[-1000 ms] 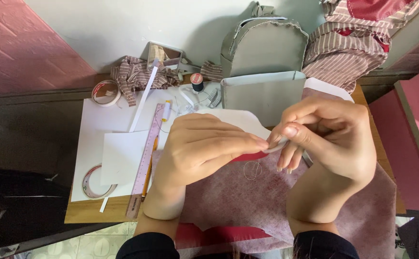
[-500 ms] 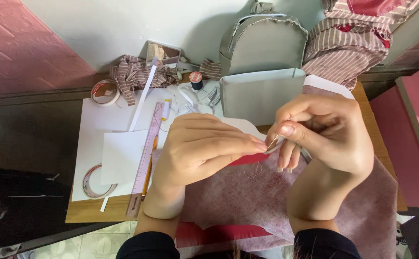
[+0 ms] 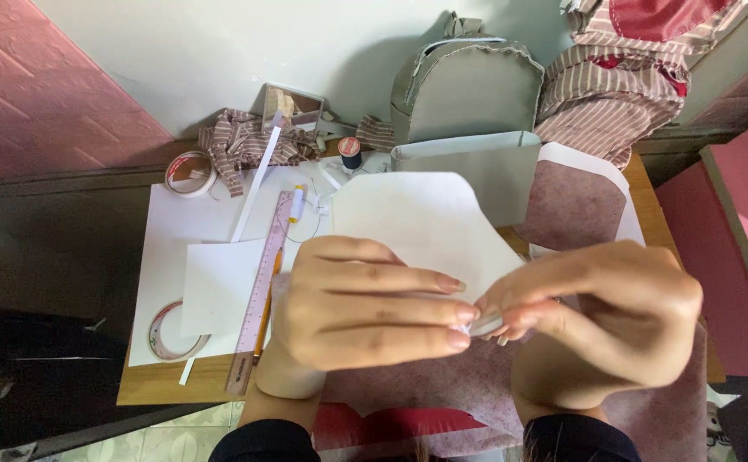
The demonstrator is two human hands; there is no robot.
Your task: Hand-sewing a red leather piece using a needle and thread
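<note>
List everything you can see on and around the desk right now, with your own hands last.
paper pattern piece: 1, white, under both hands
felt fabric: 1, mauve, under the pattern
ruler: 1, pink, left of the hands
pencil: 1, yellow, beside the ruler
tape rolls: 2, clear, desk's left side
thread spool: 1, dark, back of desk
backpack: 1, grey, against the wall
striped fabric: 1 heap, brown-white, back right
left hand: flat on the pattern
right hand: pinching the pattern's edge

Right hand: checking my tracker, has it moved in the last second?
Yes. The right hand has shifted down-frame, toward the person, while the ruler stayed put.
</note>
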